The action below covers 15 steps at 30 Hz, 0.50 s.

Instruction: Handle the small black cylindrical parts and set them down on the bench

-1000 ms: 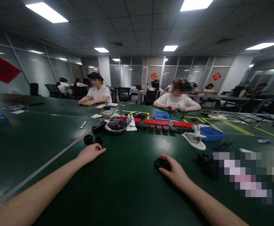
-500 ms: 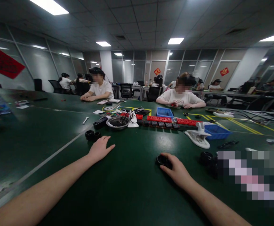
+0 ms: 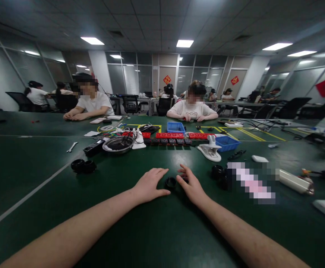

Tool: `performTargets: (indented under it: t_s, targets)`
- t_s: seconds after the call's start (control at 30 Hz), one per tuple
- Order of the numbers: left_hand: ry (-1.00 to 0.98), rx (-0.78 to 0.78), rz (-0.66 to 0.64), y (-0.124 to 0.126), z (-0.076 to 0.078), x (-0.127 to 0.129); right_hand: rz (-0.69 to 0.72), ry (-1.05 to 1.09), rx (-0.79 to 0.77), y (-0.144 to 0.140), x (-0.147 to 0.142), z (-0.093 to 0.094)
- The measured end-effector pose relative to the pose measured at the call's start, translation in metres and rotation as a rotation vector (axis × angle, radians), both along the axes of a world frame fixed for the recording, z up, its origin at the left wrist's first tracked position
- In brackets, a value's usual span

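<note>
1. Green table [image 3: 34, 175], people seated across.
2. Small black ring [image 3: 170, 182] sits on it between both hands.
3. Left hand [image 3: 149, 185] lies flat, fingers loosely spread; right hand [image 3: 191, 186] curls beside the ring — grip unclear.
4. Risk: a nudge could roll the ring away — nothing pins it.

Black ring [image 3: 170, 182] partly hidden btwn hands; pixelated patch [image 3: 251, 182] masks items.
</note>
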<state>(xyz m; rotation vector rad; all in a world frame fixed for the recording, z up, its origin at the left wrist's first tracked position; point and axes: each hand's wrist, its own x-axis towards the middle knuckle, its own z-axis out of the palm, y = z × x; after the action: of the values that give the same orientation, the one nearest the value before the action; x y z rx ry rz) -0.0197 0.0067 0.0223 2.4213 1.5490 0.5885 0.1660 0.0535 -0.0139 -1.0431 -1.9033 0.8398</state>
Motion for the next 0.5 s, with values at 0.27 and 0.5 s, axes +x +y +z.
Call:
performTargets:
  t_s: [0.27, 0.5]
  targets:
    - [0.113, -0.156, 0.001, 0.025, 0.006, -0.009, 0.038, -0.061, 0.062, -0.004, 0.003, 0.004]
    - [0.356, -0.246, 0.496, 0.008, 0.014, -0.115, 0.082, -0.123, 0.039, -0.003, 0.004, 0.003]
